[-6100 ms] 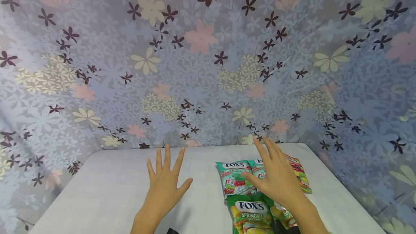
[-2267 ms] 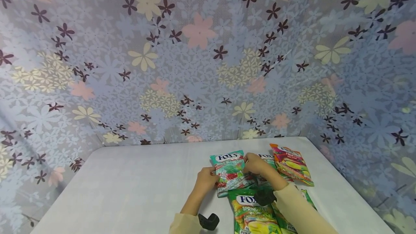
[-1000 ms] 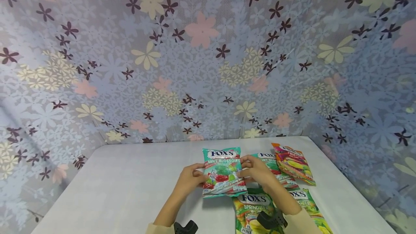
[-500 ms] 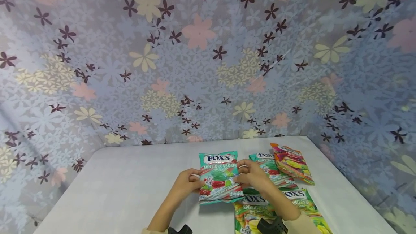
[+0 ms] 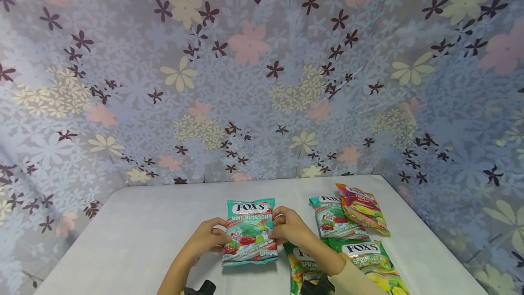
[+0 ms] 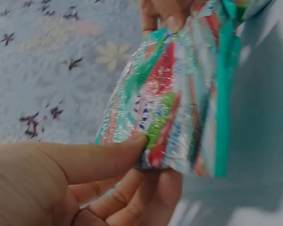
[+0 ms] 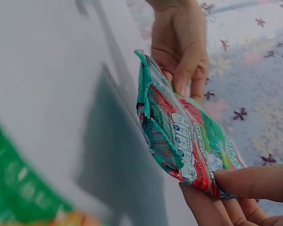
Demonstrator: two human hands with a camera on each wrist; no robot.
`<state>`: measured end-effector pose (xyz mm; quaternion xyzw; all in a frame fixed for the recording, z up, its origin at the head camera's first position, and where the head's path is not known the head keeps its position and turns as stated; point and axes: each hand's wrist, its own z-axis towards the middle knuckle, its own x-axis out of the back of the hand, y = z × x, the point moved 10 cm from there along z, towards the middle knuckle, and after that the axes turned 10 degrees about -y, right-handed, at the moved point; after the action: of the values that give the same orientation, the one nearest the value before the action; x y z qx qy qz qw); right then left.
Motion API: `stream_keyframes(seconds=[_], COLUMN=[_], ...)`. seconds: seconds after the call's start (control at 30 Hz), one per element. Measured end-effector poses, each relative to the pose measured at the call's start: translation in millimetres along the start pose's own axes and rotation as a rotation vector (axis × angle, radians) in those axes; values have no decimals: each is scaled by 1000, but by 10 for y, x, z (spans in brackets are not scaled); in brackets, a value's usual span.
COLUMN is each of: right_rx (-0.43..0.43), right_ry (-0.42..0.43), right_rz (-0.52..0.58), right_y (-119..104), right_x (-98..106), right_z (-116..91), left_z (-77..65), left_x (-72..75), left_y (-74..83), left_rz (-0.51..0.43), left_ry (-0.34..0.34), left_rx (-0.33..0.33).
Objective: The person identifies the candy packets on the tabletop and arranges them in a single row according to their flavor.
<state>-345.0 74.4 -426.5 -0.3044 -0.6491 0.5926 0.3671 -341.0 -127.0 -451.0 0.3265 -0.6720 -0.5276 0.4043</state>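
Between both hands is a teal and red candy bag (image 5: 249,233) labelled FOX'S Mint Blossom. My left hand (image 5: 206,239) pinches its left edge, thumb on the front and fingers behind. On the opposite edge my right hand (image 5: 289,229) pinches it the same way. In the left wrist view the candy bag (image 6: 165,99) is tilted over the white table, its shadow lying beside it. The right wrist view shows its crimped bottom end and the thumb of the right hand (image 7: 250,197) on the printed face.
To the right lie a second Mint Blossom bag (image 5: 333,220), an orange-red Fruits bag (image 5: 363,208) overlapping it, and two green Spring Tea bags (image 5: 370,263), one partly covered by the right forearm. Beneath is a white table (image 5: 135,236), with a floral curtain (image 5: 262,104) behind.
From flat, spread hands over the table, both hands came to grip the Mint Blossom bag, lifted it off the group on the right, and carried it left and slightly nearer.
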Motion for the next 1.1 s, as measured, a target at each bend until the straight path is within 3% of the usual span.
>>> stream_keyframes(seconds=[0.23,0.43,0.63,1.1], right_rx=[-30,-33,-27,-19], right_ry=[-7,27,63,150], right_rz=[81,111,135,120], right_y=[33,44,42,172], right_x=[-231,-403,-594,-1078], right_z=[296,534,741,1193], left_z=[-174,-298,-408,-773], left_x=[364,634,898,1461], left_y=[-33,-59,-169,-425], left_rz=[68,88,74,78], left_ry=[66,176,301,483], left_rx=[82,108,149,277])
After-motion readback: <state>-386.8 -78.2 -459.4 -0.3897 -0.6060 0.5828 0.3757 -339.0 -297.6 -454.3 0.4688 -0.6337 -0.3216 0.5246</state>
